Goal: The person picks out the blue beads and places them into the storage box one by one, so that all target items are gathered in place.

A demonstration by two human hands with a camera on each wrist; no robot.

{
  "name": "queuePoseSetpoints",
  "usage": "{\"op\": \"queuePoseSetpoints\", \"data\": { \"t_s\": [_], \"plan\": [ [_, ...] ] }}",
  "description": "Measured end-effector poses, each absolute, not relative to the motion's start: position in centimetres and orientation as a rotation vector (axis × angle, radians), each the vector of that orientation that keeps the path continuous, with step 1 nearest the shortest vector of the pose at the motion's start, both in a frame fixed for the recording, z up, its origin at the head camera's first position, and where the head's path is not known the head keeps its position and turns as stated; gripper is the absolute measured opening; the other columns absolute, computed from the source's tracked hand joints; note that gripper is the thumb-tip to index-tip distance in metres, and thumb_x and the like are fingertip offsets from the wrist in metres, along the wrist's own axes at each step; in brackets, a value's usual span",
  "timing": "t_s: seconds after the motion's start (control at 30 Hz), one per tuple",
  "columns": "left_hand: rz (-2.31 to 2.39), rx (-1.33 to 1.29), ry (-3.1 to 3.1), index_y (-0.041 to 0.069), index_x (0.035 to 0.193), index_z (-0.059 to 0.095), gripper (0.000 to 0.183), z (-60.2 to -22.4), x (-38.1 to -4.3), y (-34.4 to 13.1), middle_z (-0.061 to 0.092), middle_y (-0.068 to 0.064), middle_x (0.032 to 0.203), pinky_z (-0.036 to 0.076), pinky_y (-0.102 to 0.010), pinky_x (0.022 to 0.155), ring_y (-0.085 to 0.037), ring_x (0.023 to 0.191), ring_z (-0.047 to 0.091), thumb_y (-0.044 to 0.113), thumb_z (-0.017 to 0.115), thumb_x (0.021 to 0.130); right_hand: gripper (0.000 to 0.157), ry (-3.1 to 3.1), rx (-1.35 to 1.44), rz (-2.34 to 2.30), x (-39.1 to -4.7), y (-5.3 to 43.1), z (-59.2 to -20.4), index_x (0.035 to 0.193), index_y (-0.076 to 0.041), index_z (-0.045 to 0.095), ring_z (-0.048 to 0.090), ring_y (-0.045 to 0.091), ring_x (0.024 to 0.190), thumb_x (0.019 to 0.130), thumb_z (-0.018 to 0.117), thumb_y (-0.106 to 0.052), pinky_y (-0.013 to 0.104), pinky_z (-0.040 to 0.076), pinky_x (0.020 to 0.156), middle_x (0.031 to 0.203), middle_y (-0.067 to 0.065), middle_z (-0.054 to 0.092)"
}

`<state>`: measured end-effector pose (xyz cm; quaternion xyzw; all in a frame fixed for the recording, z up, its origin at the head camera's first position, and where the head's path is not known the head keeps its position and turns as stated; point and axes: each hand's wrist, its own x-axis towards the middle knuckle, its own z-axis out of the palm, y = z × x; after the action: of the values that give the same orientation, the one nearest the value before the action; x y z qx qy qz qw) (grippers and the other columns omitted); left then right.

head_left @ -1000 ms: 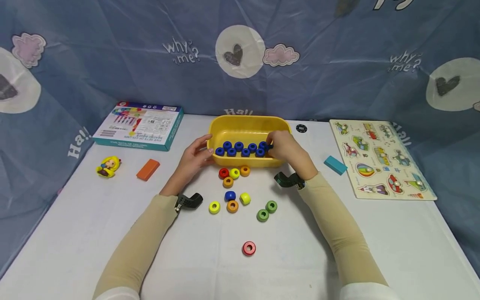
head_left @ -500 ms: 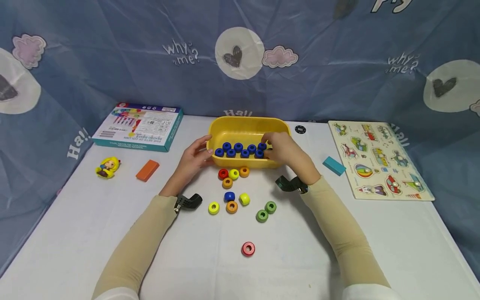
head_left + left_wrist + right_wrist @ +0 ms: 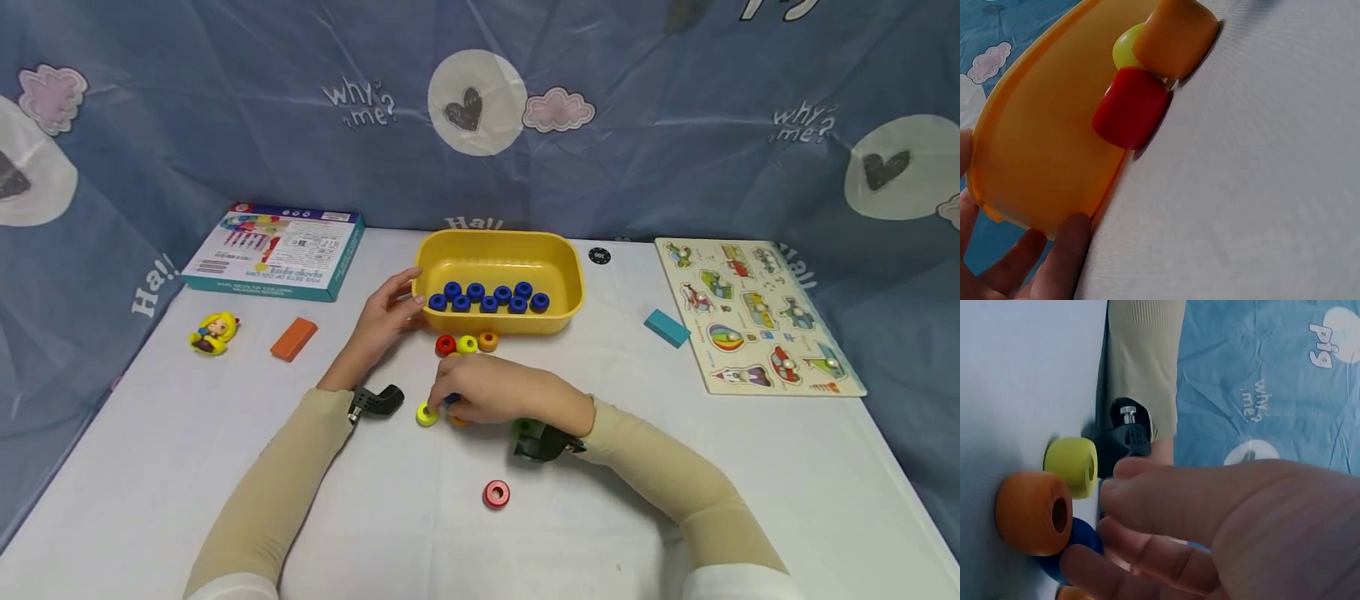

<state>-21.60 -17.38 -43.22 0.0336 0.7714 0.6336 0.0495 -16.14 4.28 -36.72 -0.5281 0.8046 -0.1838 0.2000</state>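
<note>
The yellow tray (image 3: 498, 327) holds several blue beads (image 3: 489, 304) lying in rows. My left hand (image 3: 386, 317) rests its thumb and fingertips against the outside of the tray's left end. Over the loose beads in front hovers my right hand (image 3: 491, 387), fingers loosely bent, with a gap between thumb and fingers. Close to its fingertips in the right wrist view are a blue bead (image 3: 1087, 536), partly covered by a finger, a yellow bead (image 3: 1063, 464) and an orange bead (image 3: 1022, 512). All three sit on the cloth. Other beads are hidden beneath the right hand.
Red (image 3: 446, 344), yellow (image 3: 467, 343) and orange beads (image 3: 488, 341) stand along the tray's front wall. A red bead (image 3: 496, 495) lies nearer me. Further out are a flat box (image 3: 273, 254), a doll figure (image 3: 214, 333), an orange block (image 3: 293, 339), a blue block (image 3: 667, 328) and a puzzle board (image 3: 761, 321).
My right hand has let go of a blue bead at the right of the tray's rows and moved out, forward-left over the loose beads toward me. The left hand stays put.
</note>
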Motion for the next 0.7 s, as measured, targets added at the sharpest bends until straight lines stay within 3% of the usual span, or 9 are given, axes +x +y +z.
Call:
{"op": "queuePoseSetpoints", "data": {
  "t_s": [0.3, 0.7],
  "plan": [
    [1.933, 0.098, 2.338, 0.03, 0.148, 0.038, 0.053, -43.2, -21.6, -17.3, 0.036, -0.008, 0.152, 0.053, -0.037, 0.098, -0.029, 0.128, 0.052, 0.031, 0.056, 0.099, 0.026, 2.349, -1.417, -0.525, -17.2, 4.6, -37.5, 0.107, -0.012, 0.073, 0.061, 0.012, 0.1, 0.085, 0.068, 0.0, 0.022, 0.053, 0.092, 0.107, 0.0, 0.07],
    [1.936, 0.102, 2.331, 0.03, 0.149, 0.038, 0.053, -43.3, -21.6, -17.4, 0.036, -0.008, 0.153, 0.054, -0.034, 0.097, -0.029, 0.128, 0.051, 0.031, 0.056, 0.099, 0.023, 2.366, -1.483, -0.552, -17.8, 4.6, -37.9, 0.107, -0.011, 0.073, 0.06, 0.009, 0.088, 0.084, 0.073, -0.01, 0.02, 0.054, 0.083, 0.101, -0.001, 0.072]
  ]
}}
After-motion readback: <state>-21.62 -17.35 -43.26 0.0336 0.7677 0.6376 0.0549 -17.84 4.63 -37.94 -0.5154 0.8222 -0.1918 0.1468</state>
